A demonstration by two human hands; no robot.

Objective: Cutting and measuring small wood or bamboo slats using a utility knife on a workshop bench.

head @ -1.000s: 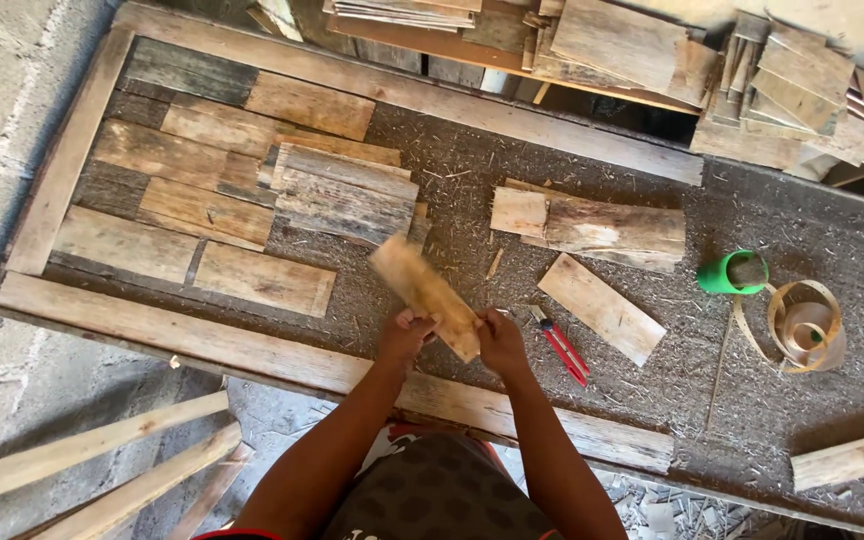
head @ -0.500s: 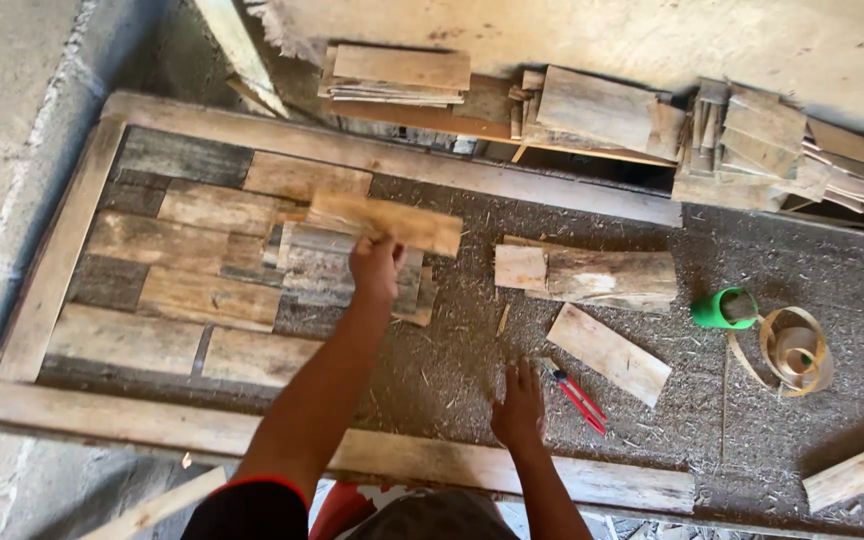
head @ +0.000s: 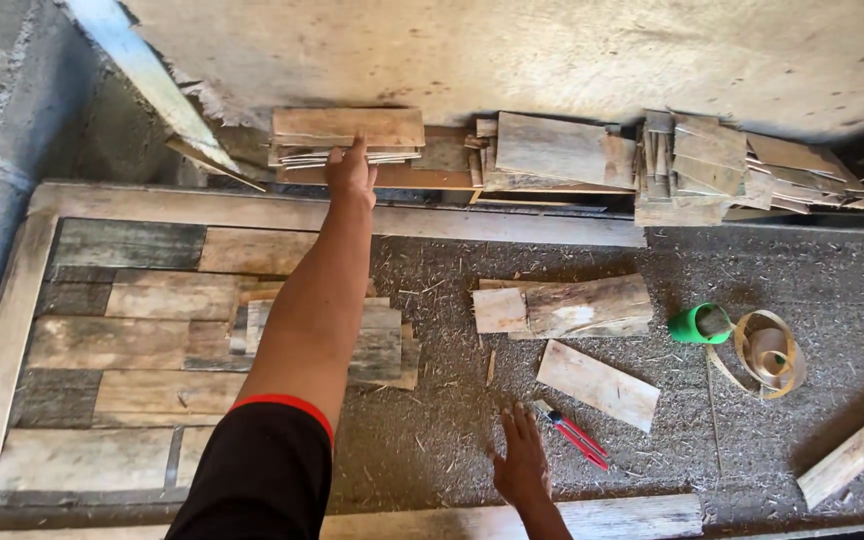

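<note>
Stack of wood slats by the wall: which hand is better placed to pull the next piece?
Probably the left hand: its arm is stretched out, fingers on the stack of wood slats. The right hand is flat on the board, beside the red-handled pliers.

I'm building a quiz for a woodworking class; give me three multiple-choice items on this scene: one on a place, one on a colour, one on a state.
1. Where is the left hand?
A. On the stack of thin boards beyond the frame
B. On the tape roll
C. On the red-handled tool

2. What colour is the small cup beside the tape roll?
A. Blue
B. Green
C. Yellow

3. How is the right hand?
A. Closed around a plank
B. Gripping the tool
C. Flat and open on the board surface

Answers: 1 A, the arm reaches across the frame and the fingers rest on the stack. 2 B, the cup is bright green. 3 C, the fingers are spread on the surface, with the red-handled tool just beside them, not held.
</note>
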